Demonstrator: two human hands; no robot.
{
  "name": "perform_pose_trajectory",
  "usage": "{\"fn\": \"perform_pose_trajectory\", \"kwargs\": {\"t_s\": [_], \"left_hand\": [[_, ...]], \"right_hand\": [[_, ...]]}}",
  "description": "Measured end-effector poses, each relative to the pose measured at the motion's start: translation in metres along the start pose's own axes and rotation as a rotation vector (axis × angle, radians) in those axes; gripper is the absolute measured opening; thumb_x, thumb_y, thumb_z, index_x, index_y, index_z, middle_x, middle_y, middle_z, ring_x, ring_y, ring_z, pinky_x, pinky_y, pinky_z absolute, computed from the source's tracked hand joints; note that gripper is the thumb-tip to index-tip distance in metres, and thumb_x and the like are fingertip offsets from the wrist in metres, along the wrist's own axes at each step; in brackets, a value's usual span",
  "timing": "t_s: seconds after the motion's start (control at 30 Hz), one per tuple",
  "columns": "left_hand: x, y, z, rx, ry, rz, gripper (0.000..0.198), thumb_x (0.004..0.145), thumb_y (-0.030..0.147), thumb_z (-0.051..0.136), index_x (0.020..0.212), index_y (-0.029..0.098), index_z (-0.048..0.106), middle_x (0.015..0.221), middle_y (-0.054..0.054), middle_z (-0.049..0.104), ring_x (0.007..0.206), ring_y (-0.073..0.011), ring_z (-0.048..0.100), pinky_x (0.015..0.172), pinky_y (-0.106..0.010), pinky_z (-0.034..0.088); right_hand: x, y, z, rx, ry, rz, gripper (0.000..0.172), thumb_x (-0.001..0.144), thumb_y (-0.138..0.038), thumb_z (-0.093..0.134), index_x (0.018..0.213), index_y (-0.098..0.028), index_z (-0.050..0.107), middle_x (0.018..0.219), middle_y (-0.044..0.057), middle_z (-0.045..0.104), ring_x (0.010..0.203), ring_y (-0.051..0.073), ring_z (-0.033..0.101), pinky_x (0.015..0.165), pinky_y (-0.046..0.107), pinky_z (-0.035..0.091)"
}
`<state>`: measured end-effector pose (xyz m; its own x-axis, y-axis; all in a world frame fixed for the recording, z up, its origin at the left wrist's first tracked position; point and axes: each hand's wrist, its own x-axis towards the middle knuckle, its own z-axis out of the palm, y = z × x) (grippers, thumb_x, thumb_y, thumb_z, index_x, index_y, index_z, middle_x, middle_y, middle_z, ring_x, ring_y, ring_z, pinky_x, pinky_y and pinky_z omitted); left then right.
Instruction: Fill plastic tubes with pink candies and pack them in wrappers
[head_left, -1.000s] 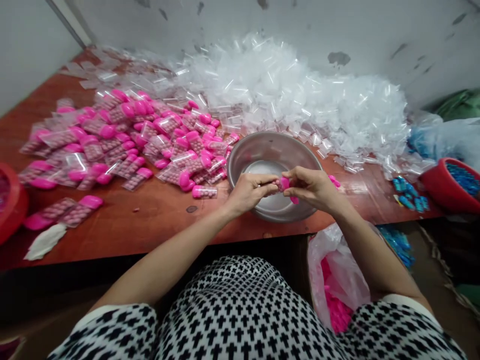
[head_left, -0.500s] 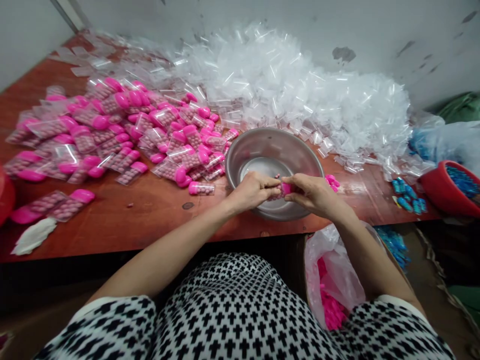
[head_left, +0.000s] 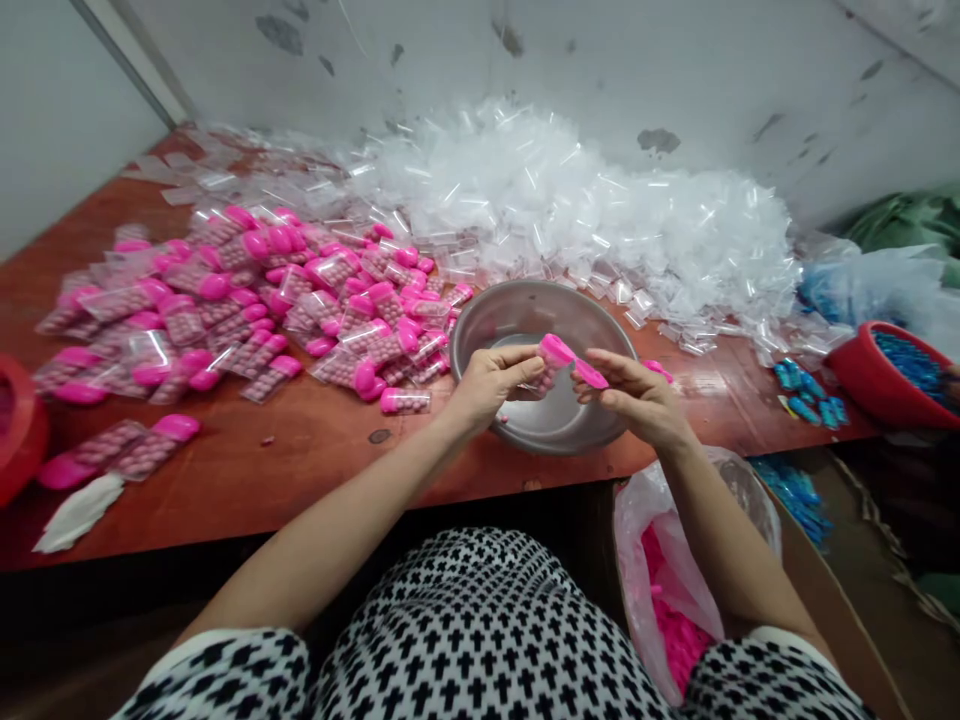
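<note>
My left hand [head_left: 489, 385] is closed on a small clear bottle [head_left: 541, 378] of pink beads with a bright pink cap [head_left: 556, 350], held tilted above a steel bowl [head_left: 469, 335]. Between the thumb and fingers of my right hand [head_left: 643, 398] is a pink lid flap [head_left: 591, 374], which meets the cap's edge; whether the two are one piece I cannot tell. Left of the bowl lies a heap of similar filled bottles [head_left: 225, 300] with pink caps.
A large pile of clear empty bottles [head_left: 585, 190] spreads along the wall. Red tubs stand at the right [head_left: 855, 375] and left [head_left: 26, 430]. Blue pieces [head_left: 810, 390] lie near the right tub. Below the table edge is a plastic bag [head_left: 634, 590] of pink parts.
The bottle has tipped up and its pink cap shows more fully, with a lid flap now spread out toward my right hand. My right fingers have loosened outward. The view has tilted up slightly.
</note>
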<state>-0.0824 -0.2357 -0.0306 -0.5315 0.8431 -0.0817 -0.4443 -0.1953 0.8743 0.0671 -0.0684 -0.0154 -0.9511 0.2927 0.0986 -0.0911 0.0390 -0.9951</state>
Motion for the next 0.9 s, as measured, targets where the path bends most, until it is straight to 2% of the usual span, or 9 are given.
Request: {"fn": "perform_pose_trajectory", "kwargs": {"t_s": [0.1, 0.17, 0.23, 0.3, 0.4, 0.47, 0.67, 0.8, 0.9], "left_hand": [[0.0, -0.002, 0.001, 0.059, -0.003, 0.071, 0.041, 0.062, 0.042, 0.086, 0.093, 0.016, 0.079, 0.076, -0.005, 0.074, 0.067, -0.0137, 0.065, 0.072, -0.031, 0.056], [-0.001, -0.004, 0.002, 0.152, -0.033, 0.149, 0.036, 0.066, 0.041, 0.083, 0.092, 0.016, 0.08, 0.073, -0.004, 0.073, 0.065, -0.0141, 0.064, 0.072, -0.031, 0.054], [-0.001, -0.006, 0.002, 0.267, -0.071, 0.234, 0.031, 0.07, 0.041, 0.08, 0.09, 0.017, 0.081, 0.075, -0.005, 0.073, 0.068, -0.0158, 0.064, 0.074, -0.031, 0.053], [-0.001, -0.009, 0.001, 0.36, -0.066, 0.311, 0.027, 0.072, 0.039, 0.078, 0.088, 0.019, 0.081, 0.085, -0.008, 0.075, 0.08, -0.0193, 0.066, 0.081, -0.033, 0.052], [0.001, -0.014, -0.001, 0.439, -0.02, 0.379, 0.021, 0.072, 0.036, 0.077, 0.087, 0.022, 0.081, 0.099, -0.009, 0.075, 0.097, -0.0229, 0.066, 0.093, -0.035, 0.049], [0.001, -0.015, -0.001, 0.457, -0.009, 0.383, 0.02, 0.072, 0.035, 0.075, 0.087, 0.022, 0.081, 0.1, -0.009, 0.075, 0.1, -0.0238, 0.066, 0.096, -0.037, 0.049], [0.0, -0.011, 0.001, 0.443, -0.004, 0.368, 0.019, 0.075, 0.035, 0.071, 0.081, 0.02, 0.081, 0.097, -0.009, 0.076, 0.098, -0.0241, 0.067, 0.092, -0.035, 0.052], [0.0, -0.009, 0.0, 0.429, 0.001, 0.374, 0.018, 0.075, 0.033, 0.07, 0.081, 0.019, 0.08, 0.094, -0.007, 0.076, 0.094, -0.0231, 0.068, 0.088, -0.034, 0.053], [0.0, -0.009, -0.001, 0.341, 0.014, 0.304, 0.026, 0.074, 0.037, 0.072, 0.089, 0.018, 0.08, 0.094, -0.007, 0.077, 0.09, -0.0231, 0.069, 0.085, -0.034, 0.054]], "right_hand": [[0.003, 0.003, 0.004, 0.061, 0.114, -0.014, 0.037, 0.07, -0.041, 0.083, 0.1, -0.024, 0.073, 0.084, 0.002, 0.073, 0.07, 0.015, 0.067, 0.074, 0.034, 0.06], [0.009, 0.0, 0.008, 0.11, 0.148, -0.008, 0.035, 0.069, -0.048, 0.082, 0.091, -0.022, 0.073, 0.078, 0.0, 0.07, 0.066, 0.013, 0.066, 0.071, 0.032, 0.06], [0.016, -0.005, 0.01, 0.168, 0.076, 0.08, 0.04, 0.067, -0.051, 0.082, 0.091, -0.021, 0.073, 0.086, 0.002, 0.071, 0.072, 0.015, 0.068, 0.074, 0.034, 0.061], [0.02, -0.009, 0.013, 0.231, -0.052, 0.222, 0.046, 0.066, -0.051, 0.082, 0.098, -0.019, 0.072, 0.095, 0.005, 0.073, 0.081, 0.019, 0.07, 0.079, 0.04, 0.061], [0.023, -0.009, 0.017, 0.315, -0.157, 0.409, 0.045, 0.067, -0.05, 0.078, 0.097, -0.017, 0.071, 0.089, 0.007, 0.075, 0.086, 0.024, 0.072, 0.083, 0.049, 0.06], [0.024, -0.007, 0.023, 0.35, -0.135, 0.446, 0.04, 0.067, -0.048, 0.076, 0.089, -0.015, 0.07, 0.081, 0.008, 0.075, 0.083, 0.026, 0.072, 0.084, 0.051, 0.059], [0.029, 0.003, 0.043, 0.408, 0.017, 0.38, 0.027, 0.063, -0.04, 0.074, 0.075, -0.017, 0.067, 0.066, 0.004, 0.071, 0.075, 0.025, 0.071, 0.081, 0.049, 0.062], [0.032, 0.009, 0.053, 0.479, 0.104, 0.396, 0.031, 0.061, -0.048, 0.073, 0.07, -0.019, 0.064, 0.056, 0.001, 0.066, 0.071, 0.025, 0.071, 0.074, 0.048, 0.064], [0.03, 0.01, 0.057, 0.459, 0.13, 0.376, 0.037, 0.065, -0.054, 0.071, 0.076, -0.019, 0.065, 0.057, 0.001, 0.066, 0.069, 0.024, 0.071, 0.072, 0.046, 0.064]]}}
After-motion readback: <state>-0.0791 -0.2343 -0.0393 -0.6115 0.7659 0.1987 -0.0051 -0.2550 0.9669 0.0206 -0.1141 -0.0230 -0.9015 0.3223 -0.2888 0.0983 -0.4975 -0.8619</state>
